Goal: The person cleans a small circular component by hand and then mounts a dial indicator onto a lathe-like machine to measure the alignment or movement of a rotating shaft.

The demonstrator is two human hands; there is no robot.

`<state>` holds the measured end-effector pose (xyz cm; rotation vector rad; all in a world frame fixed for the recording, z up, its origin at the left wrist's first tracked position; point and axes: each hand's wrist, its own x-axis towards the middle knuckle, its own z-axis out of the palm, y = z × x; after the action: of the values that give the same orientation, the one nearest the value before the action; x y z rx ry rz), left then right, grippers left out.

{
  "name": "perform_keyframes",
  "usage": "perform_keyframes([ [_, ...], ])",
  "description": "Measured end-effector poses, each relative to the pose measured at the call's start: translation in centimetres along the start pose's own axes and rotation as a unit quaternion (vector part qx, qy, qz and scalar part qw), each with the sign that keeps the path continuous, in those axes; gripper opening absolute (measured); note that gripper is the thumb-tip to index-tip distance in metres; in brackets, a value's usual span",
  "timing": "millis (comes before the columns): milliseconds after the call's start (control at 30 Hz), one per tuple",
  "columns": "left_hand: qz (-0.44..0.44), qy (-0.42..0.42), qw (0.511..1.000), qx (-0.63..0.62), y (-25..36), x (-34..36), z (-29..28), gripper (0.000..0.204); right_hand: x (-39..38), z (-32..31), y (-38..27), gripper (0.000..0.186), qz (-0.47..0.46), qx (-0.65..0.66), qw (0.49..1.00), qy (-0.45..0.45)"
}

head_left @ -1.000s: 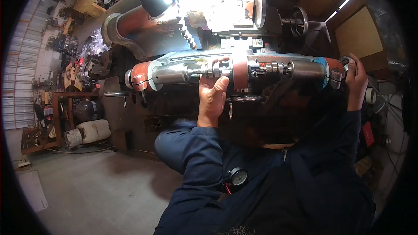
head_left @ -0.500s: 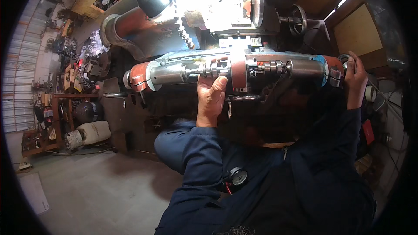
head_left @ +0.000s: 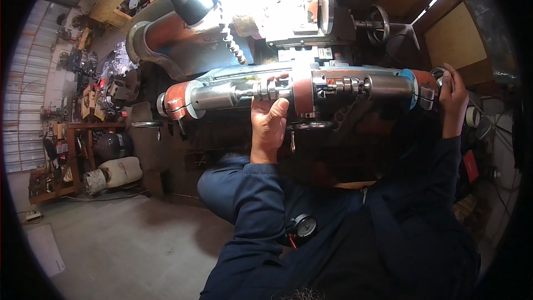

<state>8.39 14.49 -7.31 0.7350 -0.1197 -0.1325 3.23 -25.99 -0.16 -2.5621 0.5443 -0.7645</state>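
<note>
A shiny camshaft [head_left: 351,85] lies level between the two metal end holders of a machine, behind a reddish-brown upright band [head_left: 303,89]. My left hand [head_left: 268,119] is closed round the shaft left of that band, thumb in front and fingers mostly hidden behind it. At the far right, my right hand [head_left: 454,100] grips a round metal part [head_left: 438,73] beside the red right end holder [head_left: 426,90]; its fingers partly cover that part. The red left end holder [head_left: 179,100] carries a metal cylinder [head_left: 217,95] toward the shaft.
A bright lamp [head_left: 186,0] and a jointed coolant hose [head_left: 230,44] stand beyond the shaft. Below the band sits a handwheel [head_left: 311,125], with another handwheel [head_left: 380,25] at the back right. A dial gauge [head_left: 304,225] is near my left forearm. A whitish tank [head_left: 119,173] lies left.
Both hands keep their places on the shaft and the right end. The whole view has shifted very slightly; nothing else visibly differs.
</note>
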Motion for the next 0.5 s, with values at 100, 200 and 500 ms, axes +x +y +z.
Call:
perform_keyframes([
  [100, 0.002, 0.007, 1.000, 0.002, 0.15, -0.08, 0.03, 0.058, 0.17, 0.25, 0.51, 0.029, -0.015, 0.003, 1.000, 0.002],
  [200, 0.004, 0.012, 1.000, 0.003, 0.17, -0.09, 0.17, 0.059, 0.11, 0.25, 0.29, 0.030, -0.001, 0.011, 1.000, -0.005],
  [500, -0.013, 0.014, 1.000, 0.000, 0.31, -0.03, 0.00, 0.059, 0.20, 0.10, 0.46, 0.030, -0.002, 0.004, 1.000, -0.007],
])
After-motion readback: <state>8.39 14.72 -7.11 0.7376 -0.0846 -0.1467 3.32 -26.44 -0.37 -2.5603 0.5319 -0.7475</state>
